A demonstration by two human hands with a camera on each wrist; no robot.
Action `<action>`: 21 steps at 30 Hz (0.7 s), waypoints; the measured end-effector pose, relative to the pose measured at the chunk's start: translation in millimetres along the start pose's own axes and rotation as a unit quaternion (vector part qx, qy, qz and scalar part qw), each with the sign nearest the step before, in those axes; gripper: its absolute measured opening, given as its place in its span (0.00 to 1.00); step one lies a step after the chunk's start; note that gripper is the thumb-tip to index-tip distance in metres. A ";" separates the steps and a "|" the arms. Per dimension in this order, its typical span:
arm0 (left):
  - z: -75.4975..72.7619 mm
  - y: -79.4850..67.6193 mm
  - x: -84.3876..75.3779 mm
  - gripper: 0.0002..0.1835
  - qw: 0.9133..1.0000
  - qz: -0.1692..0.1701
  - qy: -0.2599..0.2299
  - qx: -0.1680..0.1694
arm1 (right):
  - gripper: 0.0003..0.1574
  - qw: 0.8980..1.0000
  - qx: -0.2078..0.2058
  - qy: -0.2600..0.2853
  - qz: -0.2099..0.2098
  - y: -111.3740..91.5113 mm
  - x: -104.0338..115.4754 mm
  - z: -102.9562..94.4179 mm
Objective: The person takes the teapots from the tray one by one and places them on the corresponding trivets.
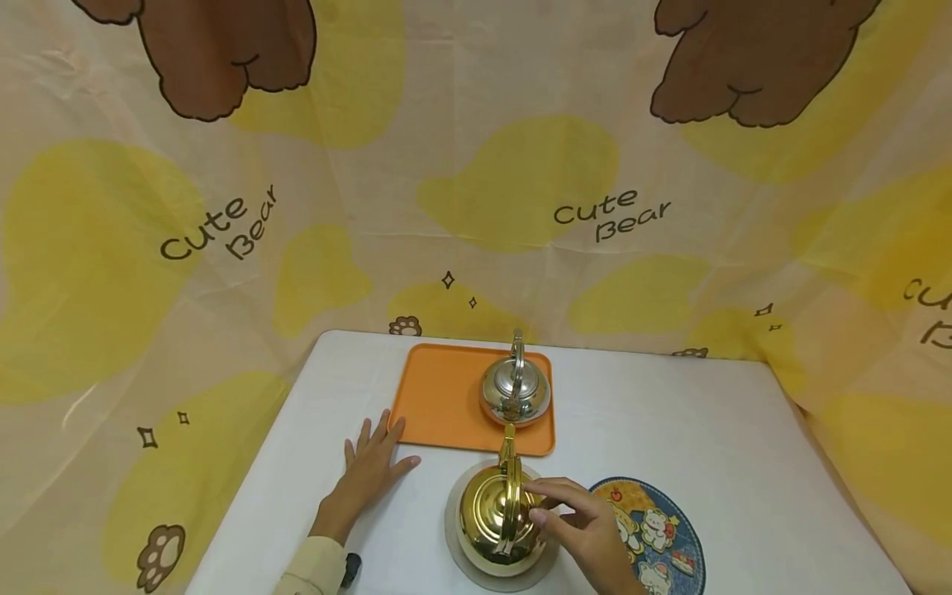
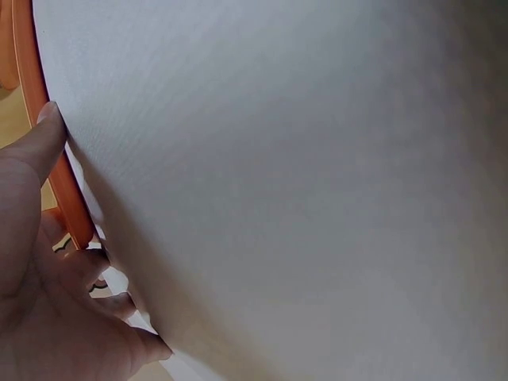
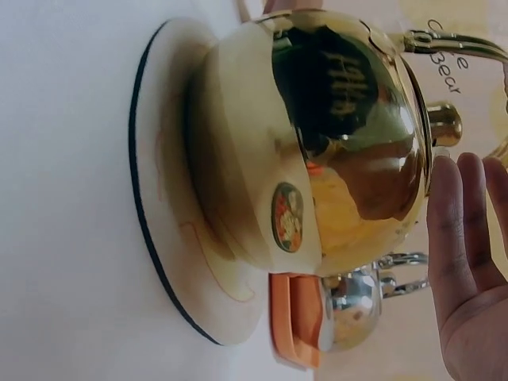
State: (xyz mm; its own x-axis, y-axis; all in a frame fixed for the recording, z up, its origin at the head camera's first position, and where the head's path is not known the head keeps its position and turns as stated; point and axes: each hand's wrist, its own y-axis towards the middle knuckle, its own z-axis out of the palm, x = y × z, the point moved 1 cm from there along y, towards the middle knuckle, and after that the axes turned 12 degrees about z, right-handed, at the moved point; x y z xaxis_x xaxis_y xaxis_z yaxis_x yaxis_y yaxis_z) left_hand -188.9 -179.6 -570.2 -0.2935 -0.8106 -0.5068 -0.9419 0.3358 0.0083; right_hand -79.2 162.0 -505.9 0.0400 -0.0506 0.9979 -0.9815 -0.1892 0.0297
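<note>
A gold kettle [image 1: 485, 521] with an upright handle stands on a round pale mat [image 1: 455, 552], spout pointing away. My right hand [image 1: 583, 525] is beside its handle, thumb and index finger apart; whether the tips touch the handle is hard to tell. In the right wrist view, fairly straight fingers [image 3: 456, 230] show near the gold lid knob [image 3: 444, 124]. My left hand [image 1: 369, 464] lies spread at the near left corner of an orange tray [image 1: 439, 405]; in the left wrist view its fingers meet the tray's rim [image 2: 71, 198]. A silver kettle [image 1: 515, 390] stands on the tray's right side.
A round blue mat with cartoon animals [image 1: 673, 529] lies right of the gold kettle, partly behind my right hand. A white table [image 1: 669, 413] carries everything, with a patterned bear cloth [image 1: 506, 182] hanging behind it. Beside the left sleeve a small black object [image 1: 352, 568] shows.
</note>
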 end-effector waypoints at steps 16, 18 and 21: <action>1.5 0.3 1.2 0.45 1.000 0.008 -0.001 -0.003 | 0.18 1.000 -0.023 -0.009 0.012 23.4 3.5 -7.5; 1.6 0.0 1.2 0.45 1.000 0.009 -0.001 -0.005 | 0.18 0.999 -0.027 -0.012 0.020 26.4 3.2 -8.6; 1.0 -0.7 0.4 0.44 1.000 0.008 -0.001 -0.008 | 0.18 0.999 -0.035 -0.014 0.027 31.6 2.3 -10.1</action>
State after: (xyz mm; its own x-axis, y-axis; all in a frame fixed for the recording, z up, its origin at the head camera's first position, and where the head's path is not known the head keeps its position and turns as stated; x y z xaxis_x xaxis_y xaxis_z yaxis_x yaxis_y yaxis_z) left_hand -188.2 -179.7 -571.3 -0.3092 -0.8041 -0.5078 -0.9393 0.3417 0.0309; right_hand -112.1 165.8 -502.0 -0.0094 -0.0858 0.9963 -0.9930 -0.1166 -0.0194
